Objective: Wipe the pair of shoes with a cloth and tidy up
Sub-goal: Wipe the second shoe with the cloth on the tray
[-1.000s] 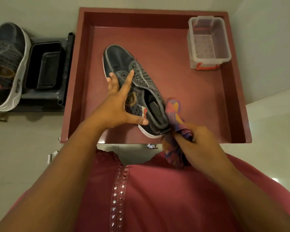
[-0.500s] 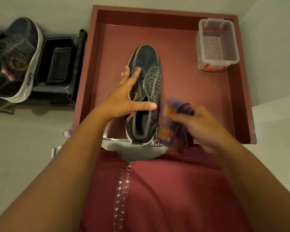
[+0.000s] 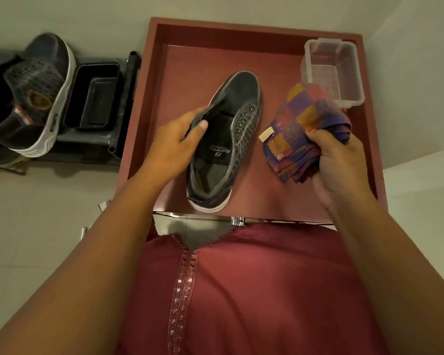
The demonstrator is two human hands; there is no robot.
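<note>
In the middle of the red tray [image 3: 149, 103], a dark shoe [image 3: 237, 124] lies with its toe pointing away from the person and its heel near the tray's front edge. Its upper looks like worn, matte dark fabric, with a row of metal eyelets along the right side, a textured quilted side panel, and a white rubber sole showing at the heel. The insole is black with white printed lettering. The left hand [image 3: 174, 147] grips the shoe's left collar edge: the thumb is curled inside the opening and the fingers wrap the outer side, so this grip is closed on the shoe. Just to the right of the shoe, apart from it, the right hand [image 3: 336, 160] holds a bunched cloth [image 3: 300, 129], a soft woven check in purple, orange and pink with a small pale tag; the fingers are curled round its folds, a closed grip. Behind the cloth, in the tray's far right corner, stands a clear plastic box [image 3: 331, 70], rectangular with rounded corners. To the left of the tray, on a dark rack [image 3: 118, 119], a second shoe [image 3: 34, 90] of similar dark make with a white sole lies tilted beside a black rectangular container [image 3: 92, 96].
</note>
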